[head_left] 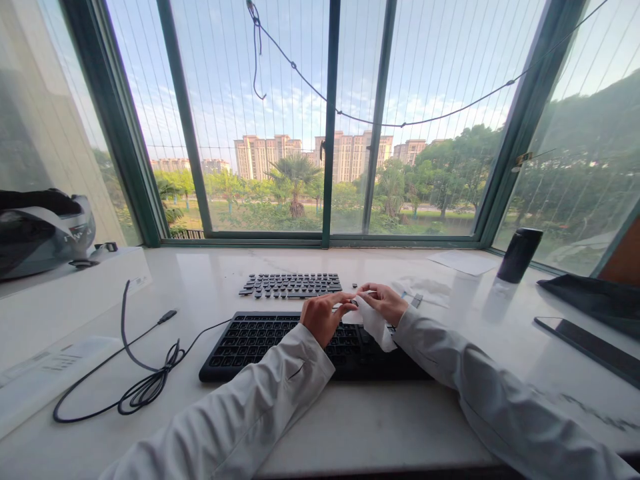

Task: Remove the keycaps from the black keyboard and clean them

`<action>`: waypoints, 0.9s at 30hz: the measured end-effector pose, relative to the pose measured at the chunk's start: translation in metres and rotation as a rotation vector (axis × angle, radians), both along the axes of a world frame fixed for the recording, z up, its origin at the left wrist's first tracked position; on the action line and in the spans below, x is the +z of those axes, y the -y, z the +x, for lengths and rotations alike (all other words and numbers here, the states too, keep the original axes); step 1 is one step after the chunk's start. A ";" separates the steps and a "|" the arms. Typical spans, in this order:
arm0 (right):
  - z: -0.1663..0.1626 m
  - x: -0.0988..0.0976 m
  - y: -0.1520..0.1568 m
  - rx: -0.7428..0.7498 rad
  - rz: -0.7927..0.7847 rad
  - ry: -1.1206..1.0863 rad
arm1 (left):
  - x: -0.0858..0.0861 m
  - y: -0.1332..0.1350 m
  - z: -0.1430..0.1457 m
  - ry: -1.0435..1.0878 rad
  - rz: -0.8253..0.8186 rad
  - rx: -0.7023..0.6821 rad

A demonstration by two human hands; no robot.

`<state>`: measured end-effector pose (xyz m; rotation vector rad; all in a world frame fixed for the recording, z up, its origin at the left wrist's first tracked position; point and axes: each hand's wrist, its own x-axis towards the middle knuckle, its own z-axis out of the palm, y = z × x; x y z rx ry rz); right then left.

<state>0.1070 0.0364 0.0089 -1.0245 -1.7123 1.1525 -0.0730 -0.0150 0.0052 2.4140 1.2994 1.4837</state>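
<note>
Above the right half of a black keyboard base [260,343], both my hands meet with bent fingers. My left hand [323,315] pinches a small dark keycap [354,303] between thumb and forefinger. A white wipe [376,325] hangs from my right hand [384,301], whose fingers are closed on it against the keycap. Behind the base, loose black keycaps [295,285] lie in rows on the white surface. One more single keycap [355,286] sits just beyond my hands. Part of the base is hidden under my hands and sleeves.
A coiled black cable [150,383] lies left of the keyboard. Further left stands a white box [75,297] with a dark helmet-like object [45,230] on it. At right are a phone [590,347], a black cylinder [520,255], a dark cloth [590,303] and a paper sheet [463,263].
</note>
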 end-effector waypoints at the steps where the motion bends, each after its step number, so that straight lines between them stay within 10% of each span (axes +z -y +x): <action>1: 0.001 0.000 -0.001 -0.031 -0.014 -0.026 | 0.000 0.000 0.000 0.009 0.017 0.002; 7: 0.001 0.001 -0.003 -0.152 -0.046 -0.253 | 0.002 0.002 0.000 0.049 0.073 0.019; 20: -0.019 0.004 0.022 0.216 -0.308 -0.500 | 0.003 0.011 0.003 -0.043 0.019 0.228; 27: -0.022 0.001 0.022 0.048 -0.271 -0.486 | 0.006 0.014 0.003 -0.135 0.045 0.225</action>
